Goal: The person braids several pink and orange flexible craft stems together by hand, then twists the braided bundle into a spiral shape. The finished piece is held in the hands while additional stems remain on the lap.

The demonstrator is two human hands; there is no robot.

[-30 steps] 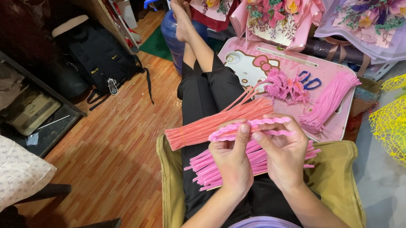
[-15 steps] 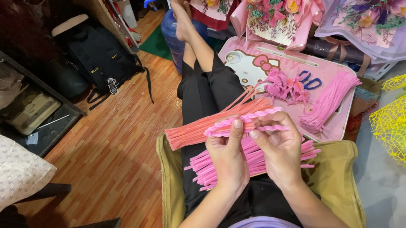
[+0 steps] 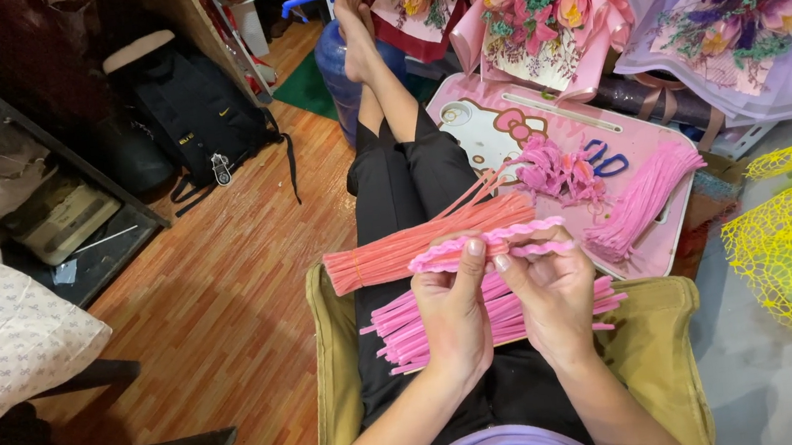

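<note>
While I look down from the head camera, my left hand [image 3: 453,313] and right hand [image 3: 549,297] both pinch the wavy pink crimped pipe cleaner [image 3: 488,242] just above my lap; its long axis runs left to right across me, tilted a little up toward the right, and each hand grasps it from below with thumb on top. The left holds nearer the middle, the right just beside it. Under my hands a loose bundle of straight pink pipe cleaners [image 3: 407,327] lies across my black trousers, and a coral-orange bundle [image 3: 399,250] lies further out on my thighs. I sit in an olive fabric chair [image 3: 332,357] over a wooden floor [image 3: 228,299]; a pink lap tray [image 3: 542,119] stands to my right, with wrapped flower bouquets [image 3: 541,11] beyond.
</note>
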